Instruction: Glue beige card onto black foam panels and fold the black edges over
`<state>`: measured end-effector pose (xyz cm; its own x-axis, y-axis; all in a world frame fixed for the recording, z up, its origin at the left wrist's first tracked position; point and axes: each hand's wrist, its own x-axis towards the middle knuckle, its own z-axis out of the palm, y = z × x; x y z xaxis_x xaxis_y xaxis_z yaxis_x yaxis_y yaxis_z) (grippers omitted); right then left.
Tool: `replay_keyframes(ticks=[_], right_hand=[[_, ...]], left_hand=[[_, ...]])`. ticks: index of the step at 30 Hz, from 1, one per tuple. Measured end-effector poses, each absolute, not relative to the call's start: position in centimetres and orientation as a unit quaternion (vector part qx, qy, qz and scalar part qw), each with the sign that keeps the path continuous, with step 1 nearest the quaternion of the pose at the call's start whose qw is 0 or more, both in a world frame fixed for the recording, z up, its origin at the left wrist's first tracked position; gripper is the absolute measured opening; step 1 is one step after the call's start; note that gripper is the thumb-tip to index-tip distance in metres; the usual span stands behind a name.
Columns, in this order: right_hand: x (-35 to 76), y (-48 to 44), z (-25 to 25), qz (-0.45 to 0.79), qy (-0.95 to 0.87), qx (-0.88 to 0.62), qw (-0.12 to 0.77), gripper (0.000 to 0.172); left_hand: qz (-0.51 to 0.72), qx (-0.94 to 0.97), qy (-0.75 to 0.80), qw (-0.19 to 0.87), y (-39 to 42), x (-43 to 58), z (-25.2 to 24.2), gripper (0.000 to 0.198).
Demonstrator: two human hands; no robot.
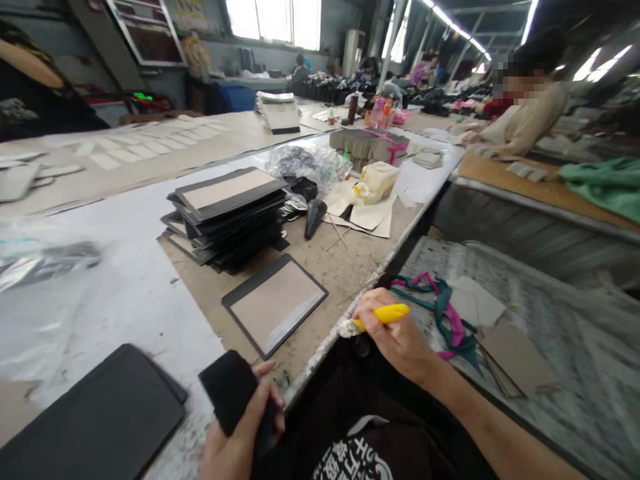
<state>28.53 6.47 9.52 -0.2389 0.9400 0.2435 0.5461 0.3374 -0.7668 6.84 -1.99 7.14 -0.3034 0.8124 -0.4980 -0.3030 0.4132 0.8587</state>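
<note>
My right hand [393, 340] is closed around a yellow-handled brush [387, 313], its whitish, crusted end pointing left over the table's front edge. In my left hand [245, 427] I grip a small black strip-like piece [227, 390], held near the front edge; its lower part is hidden by my fingers. Between and beyond my hands lies a beige panel with a black border [275, 307], and its lower right part carries whitish, shiny streaks. Behind it rises a stack of similar dark-edged panels [230, 223]. Larger black panels [100, 420] lie left of my left hand.
Past the stack are a black cone-shaped object [315, 217], a yellowish plastic container [377, 181] and clear plastic wrap [310, 163]. A lower surface on the right holds teal and pink strips [450, 317] and grey-brown sheets [517, 357]. Another person [530, 120] sits at the right.
</note>
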Motion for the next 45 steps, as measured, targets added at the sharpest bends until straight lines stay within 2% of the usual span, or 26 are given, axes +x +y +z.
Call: replay_keyframes(ticks=[3,5,10,13,17,23,26,28,31,35,37,41,45], right_hand=[[27.3,4.7,8.3,0.39,-0.706,-0.472,0.357,0.026],[26.6,3.8,7.5,0.453,-0.678,-0.465,0.344,0.026],[25.1,3.1,7.0,0.629,-0.576,-0.425,0.303,0.032],[24.2,3.1,7.4,0.663,-0.547,-0.436,0.267,0.031],[23.6,3.5,7.5,0.589,-0.619,-0.454,0.251,0.024],[23.1,5.4,6.9,0.306,-0.804,-0.437,0.265,0.031],[22.6,6.4,6.7,0.224,-0.816,-0.454,0.279,0.032],[22.4,6.8,6.5,0.229,-0.8,-0.466,0.301,0.032],[22.7,6.9,5.8,0.304,-0.758,-0.485,0.312,0.033],[23.6,6.2,4.2,0.442,-0.686,-0.516,0.261,0.035],[23.9,6.0,3.9,0.472,-0.667,-0.525,0.237,0.036],[24.1,7.0,4.8,0.429,-0.699,-0.53,0.218,0.036],[24.2,9.6,5.6,0.28,-0.775,-0.526,0.211,0.028]], left_hand=[[0.437,0.204,0.545,0.686,-1.9,9.9,8.2,0.043],[0.42,0.209,0.499,0.729,-1.7,11.2,8.1,0.039],[0.419,0.218,0.478,0.74,-1.6,12.1,7.5,0.039],[0.428,0.206,0.483,0.735,-1.8,12.2,7.7,0.04],[0.422,0.211,0.495,0.73,-1.8,11.6,8.0,0.036],[0.448,0.193,0.497,0.717,-1.6,9.6,8.3,0.035],[0.469,0.166,0.5,0.709,-1.6,8.8,8.1,0.036],[0.474,0.152,0.511,0.701,-1.9,8.4,7.6,0.036],[0.468,0.145,0.538,0.685,-2.8,7.5,6.6,0.037],[0.455,0.142,0.602,0.64,-4.3,6.2,5.4,0.037],[0.458,0.145,0.63,0.611,-4.8,5.5,5.4,0.038],[0.46,0.151,0.667,0.567,-3.8,4.3,6.0,0.036],[0.437,0.193,0.72,0.503,-0.5,3.7,5.8,0.032]])
